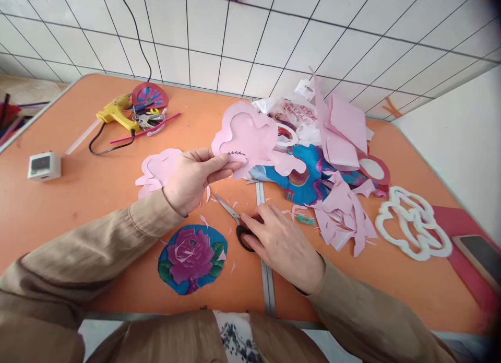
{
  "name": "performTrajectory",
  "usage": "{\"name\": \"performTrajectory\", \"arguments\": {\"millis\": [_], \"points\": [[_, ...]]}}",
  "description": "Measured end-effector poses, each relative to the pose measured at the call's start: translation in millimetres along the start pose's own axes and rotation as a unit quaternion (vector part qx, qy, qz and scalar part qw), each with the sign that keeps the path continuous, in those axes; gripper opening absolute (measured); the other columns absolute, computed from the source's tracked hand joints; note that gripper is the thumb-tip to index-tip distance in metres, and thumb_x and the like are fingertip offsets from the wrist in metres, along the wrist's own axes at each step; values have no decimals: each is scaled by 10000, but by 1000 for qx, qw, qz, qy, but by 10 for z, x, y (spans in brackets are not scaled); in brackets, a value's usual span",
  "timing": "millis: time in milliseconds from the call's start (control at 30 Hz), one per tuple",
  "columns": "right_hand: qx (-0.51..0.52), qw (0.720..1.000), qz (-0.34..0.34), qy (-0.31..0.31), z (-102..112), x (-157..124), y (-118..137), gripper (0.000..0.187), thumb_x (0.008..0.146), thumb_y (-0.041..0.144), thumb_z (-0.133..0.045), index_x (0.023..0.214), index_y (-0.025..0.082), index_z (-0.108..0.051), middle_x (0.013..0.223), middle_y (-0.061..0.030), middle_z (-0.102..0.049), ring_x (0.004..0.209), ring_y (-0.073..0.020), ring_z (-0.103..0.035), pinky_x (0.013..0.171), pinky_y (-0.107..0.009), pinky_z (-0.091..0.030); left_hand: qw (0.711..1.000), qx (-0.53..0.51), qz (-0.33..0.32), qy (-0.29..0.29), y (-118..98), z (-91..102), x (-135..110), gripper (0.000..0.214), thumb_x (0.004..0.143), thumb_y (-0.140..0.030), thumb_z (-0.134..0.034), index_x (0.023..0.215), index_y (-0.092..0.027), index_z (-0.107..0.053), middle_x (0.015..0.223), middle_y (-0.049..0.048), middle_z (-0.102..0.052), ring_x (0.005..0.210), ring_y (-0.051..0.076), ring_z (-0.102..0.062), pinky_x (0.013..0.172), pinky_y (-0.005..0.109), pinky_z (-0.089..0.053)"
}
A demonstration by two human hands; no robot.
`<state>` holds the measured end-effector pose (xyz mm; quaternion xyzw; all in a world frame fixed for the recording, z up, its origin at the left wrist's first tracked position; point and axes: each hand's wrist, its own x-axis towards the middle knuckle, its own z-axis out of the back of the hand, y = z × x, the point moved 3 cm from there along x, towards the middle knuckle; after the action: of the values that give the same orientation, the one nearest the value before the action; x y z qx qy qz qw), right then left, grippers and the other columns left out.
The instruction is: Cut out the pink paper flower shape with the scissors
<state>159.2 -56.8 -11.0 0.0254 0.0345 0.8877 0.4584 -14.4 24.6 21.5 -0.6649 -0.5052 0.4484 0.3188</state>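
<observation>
My left hand [193, 176] pinches a pink cloud-shaped paper cut-out [246, 136] and holds it above the orange table [78, 196]. My right hand [279, 243] lies on the table with its fingers over the black handles of a pair of scissors [235, 222]; its grip is hidden. The scissor blades point up-left toward my left hand. A round blue piece with a purple flower [192, 258] lies flat near the front edge, below my left wrist. Another pink cut-out [158, 170] lies behind my left hand.
A heap of pink paper scraps [342, 217] and blue printed fabric [309, 177] fills the right middle. White cloud-shaped frames [410, 224] lie at the right. A yellow glue gun [115, 115], keys and a red fan piece [149, 95] sit at back left, a small white box [44, 166] at left.
</observation>
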Motion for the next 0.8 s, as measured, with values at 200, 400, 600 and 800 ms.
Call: {"name": "performTrajectory", "arguments": {"millis": [200,400,600,800], "points": [[-42,998,54,11,-21,-43,26,269,911,82,-568,1156,136,-665,881,-79,-647,756,-215,-618,614,-324,-443,1000,2,6,10,54,33,34,101,830,-154,-722,759,-101,-770,872,116,-799,854,168,-762,757,186,-578],[59,997,45,20,81,-121,-50,307,913,74,-461,1150,147,-642,939,-95,-660,693,-193,-625,602,-327,-488,1000,6,12,6,41,40,52,130,834,-135,-704,724,-104,-766,883,115,-803,837,166,-767,760,192,-589],[498,861,-8,100,89,-252,-348,277,897,180,-537,1141,223,-661,930,-54,-718,780,-155,-672,697,-290,-555,1000,8,29,9,37,38,65,78,794,-155,-761,749,-96,-785,863,126,-801,866,194,-772,816,219,-599],[745,624,-25,234,-81,-353,-347,606,741,529,-804,1240,213,-672,782,-30,-711,658,-137,-658,564,-237,-497,999,6,44,18,52,33,62,31,753,-97,-762,741,-109,-787,855,99,-805,925,223,-769,840,218,-598]]}}
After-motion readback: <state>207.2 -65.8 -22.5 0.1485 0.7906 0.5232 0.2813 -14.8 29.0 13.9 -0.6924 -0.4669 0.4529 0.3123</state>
